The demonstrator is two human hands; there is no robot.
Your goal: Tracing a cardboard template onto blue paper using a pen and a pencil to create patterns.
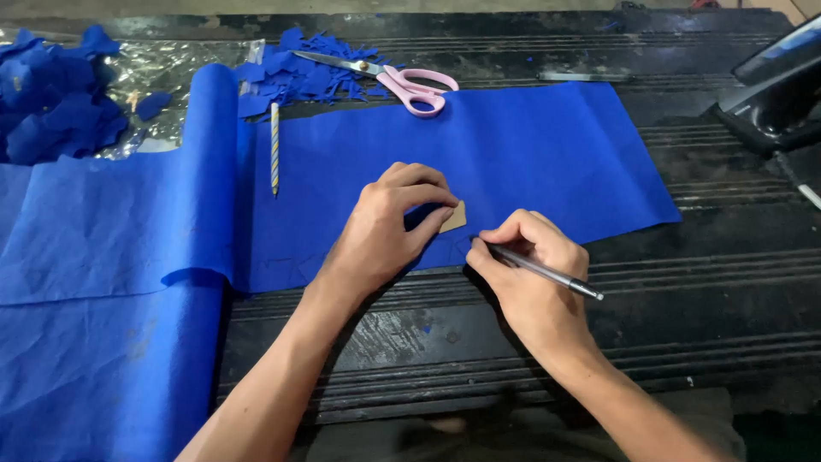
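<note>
our left hand (389, 224) presses its fingertips down, fingers bunched together, on a small tan card template (455, 217) that lies on the blue paper sheet (530, 162) near the sheet's front edge; our right hand (528, 257) is closed around a slim grey pen (547, 273), its tip just beside the card. we judge the sheet thin, light and soft, quick to crease or tear, so it is best pinned flat with the fingers, while the card looks stiffer and could slide unless held from above. the sheet runs off a roll to the left over a dark, grooved, worn work table (718, 291). beyond lie pink-handled scissors (402, 81), a striped pencil (274, 147), blue paper scraps (299, 77) and a heap of cut blue pieces (51, 103) on clear plastic; a dark machine (774, 94) sits at the right edge.
</note>
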